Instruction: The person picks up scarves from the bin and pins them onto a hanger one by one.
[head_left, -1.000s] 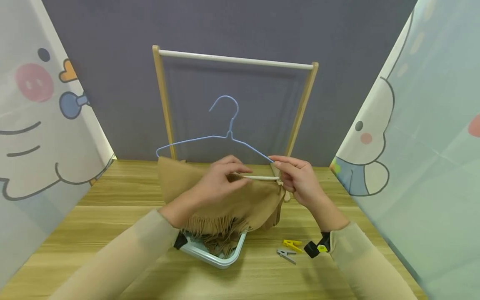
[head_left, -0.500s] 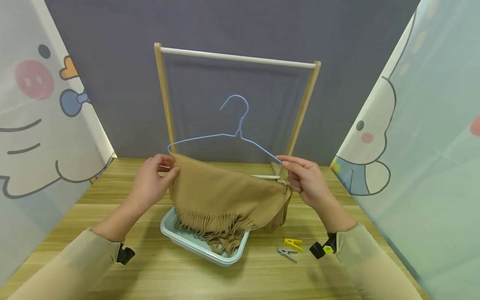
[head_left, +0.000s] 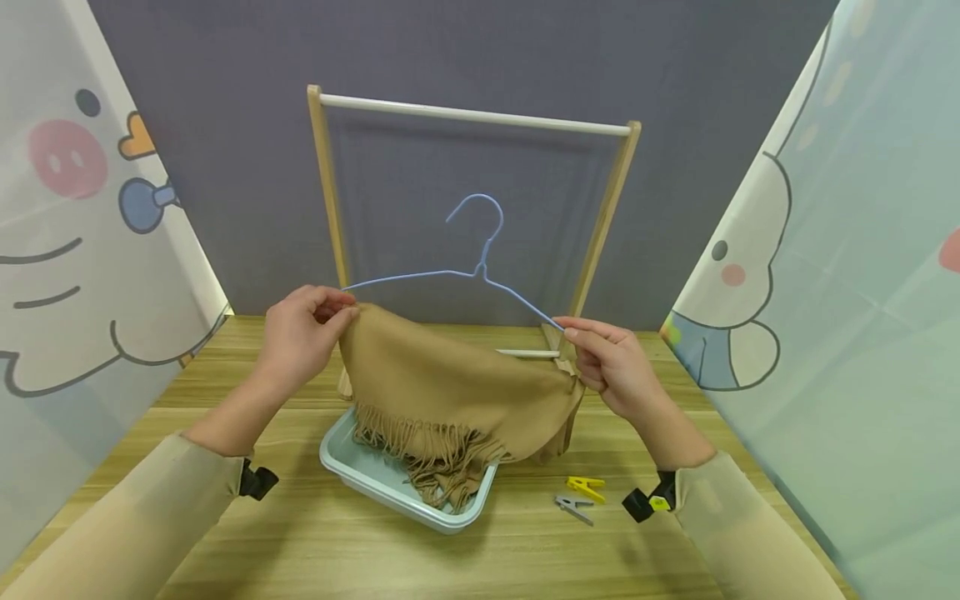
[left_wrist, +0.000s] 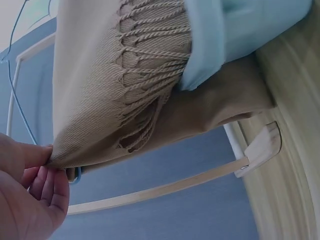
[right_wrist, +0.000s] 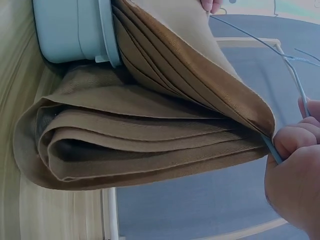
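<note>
A tan fringed scarf (head_left: pixel 450 358) hangs in folds over the lower bar of a blue wire hanger (head_left: pixel 481 270), whose hook points up. My left hand (head_left: pixel 300 329) pinches the scarf's upper left corner between thumb and fingers, right at the hanger's left end. In the left wrist view, the scarf (left_wrist: pixel 95 95) stretches away from my pinching left hand (left_wrist: pixel 35 185). On the other side, my right hand (head_left: pixel 618 367) grips the hanger's right end. Several layered folds of the scarf (right_wrist: pixel 150 130) show beside my right hand (right_wrist: pixel 295 155) in the right wrist view.
Below the scarf stands a pale blue plastic basin (head_left: pixel 386 495), with fringe hanging into it. A yellow clip (head_left: pixel 587 487) and a grey clip (head_left: pixel 574 507) lie on the wooden table (head_left: pixel 510 558) to its right. Behind is a small wooden rack with a white rail (head_left: pixel 480 115).
My left hand has moved left from the scarf's middle to its upper left corner and now pinches it. The hanger has shifted slightly right, with my right hand still holding its end.
</note>
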